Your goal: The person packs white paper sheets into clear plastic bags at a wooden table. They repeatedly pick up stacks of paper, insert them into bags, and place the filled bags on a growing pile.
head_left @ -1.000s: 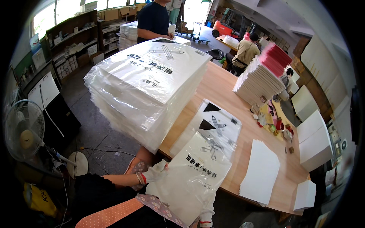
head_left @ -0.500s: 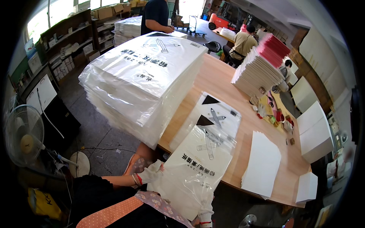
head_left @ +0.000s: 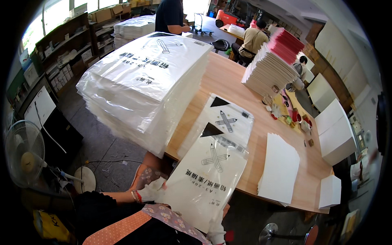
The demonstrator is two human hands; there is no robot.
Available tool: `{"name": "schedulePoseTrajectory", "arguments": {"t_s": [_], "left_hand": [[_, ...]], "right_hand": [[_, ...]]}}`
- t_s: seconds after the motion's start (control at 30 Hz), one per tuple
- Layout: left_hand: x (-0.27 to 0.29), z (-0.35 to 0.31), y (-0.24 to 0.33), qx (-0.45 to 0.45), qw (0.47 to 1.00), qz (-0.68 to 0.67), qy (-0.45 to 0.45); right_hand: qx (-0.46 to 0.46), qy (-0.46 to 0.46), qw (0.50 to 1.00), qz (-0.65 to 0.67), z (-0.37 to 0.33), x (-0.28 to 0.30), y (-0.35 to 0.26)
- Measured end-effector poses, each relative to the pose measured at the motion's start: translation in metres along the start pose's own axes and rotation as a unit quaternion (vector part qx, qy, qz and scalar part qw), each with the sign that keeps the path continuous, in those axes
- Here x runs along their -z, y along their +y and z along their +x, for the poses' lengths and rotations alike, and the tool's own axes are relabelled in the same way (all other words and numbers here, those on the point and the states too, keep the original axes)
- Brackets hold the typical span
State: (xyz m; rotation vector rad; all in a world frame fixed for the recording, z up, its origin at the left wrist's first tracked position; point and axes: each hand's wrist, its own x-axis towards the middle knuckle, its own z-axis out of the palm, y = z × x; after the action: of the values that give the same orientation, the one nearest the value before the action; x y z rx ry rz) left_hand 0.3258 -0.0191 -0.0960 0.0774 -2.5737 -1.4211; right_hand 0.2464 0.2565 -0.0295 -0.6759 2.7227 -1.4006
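Observation:
A clear plastic-wrapped pack of paper (head_left: 204,171), printed with crossed pencils and a dark corner triangle, lies tilted between my lap and the table's near edge. My left hand (head_left: 152,191), in a white knit glove, grips its left side. On the lower right edge, my right hand (head_left: 217,228) is closed too, gloved in white and partly hidden by the pack. Beneath its far end, a similar pack (head_left: 232,122) lies flat on the table. A tall pile of wrapped packs (head_left: 143,85) stands at the left, its plastic edges loose.
White paper sheets (head_left: 278,171) lie to the right on the wooden table (head_left: 222,75). Farther off stand a white-and-pink paper stack (head_left: 271,61) and small tools with tape (head_left: 292,116). A fan (head_left: 25,153) is at left. Other people (head_left: 254,41) are across the room.
The held pack has shifted slightly left, and its plastic lies smoother at the far end. Both hands keep their hold. The whole view has shifted a little.

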Motion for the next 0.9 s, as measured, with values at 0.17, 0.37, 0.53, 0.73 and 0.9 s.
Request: {"name": "schedulePoseTrajectory", "arguments": {"t_s": [0.17,0.37,0.53,0.73,0.9], "left_hand": [[0.021,-0.035,-0.035,-0.061,0.974,0.005,-0.217],[0.003,-0.002,0.020,0.194,0.822,-0.464,-0.268],[-0.012,0.052,0.056,0.172,0.973,-0.153,-0.011],[-0.051,0.049,0.061,-0.044,0.990,-0.127,-0.046],[-0.058,0.072,0.039,-0.059,0.991,-0.087,-0.087]], "right_hand": [[0.039,-0.019,0.999,0.033,-0.010,-0.021,-0.025],[0.128,-0.064,0.988,0.053,-0.012,0.033,-0.050],[-0.022,0.199,0.980,0.012,-0.022,0.077,0.053],[0.059,0.229,0.971,-0.022,-0.027,0.059,0.073],[-0.024,0.259,0.965,-0.040,-0.005,0.071,0.070]]}}
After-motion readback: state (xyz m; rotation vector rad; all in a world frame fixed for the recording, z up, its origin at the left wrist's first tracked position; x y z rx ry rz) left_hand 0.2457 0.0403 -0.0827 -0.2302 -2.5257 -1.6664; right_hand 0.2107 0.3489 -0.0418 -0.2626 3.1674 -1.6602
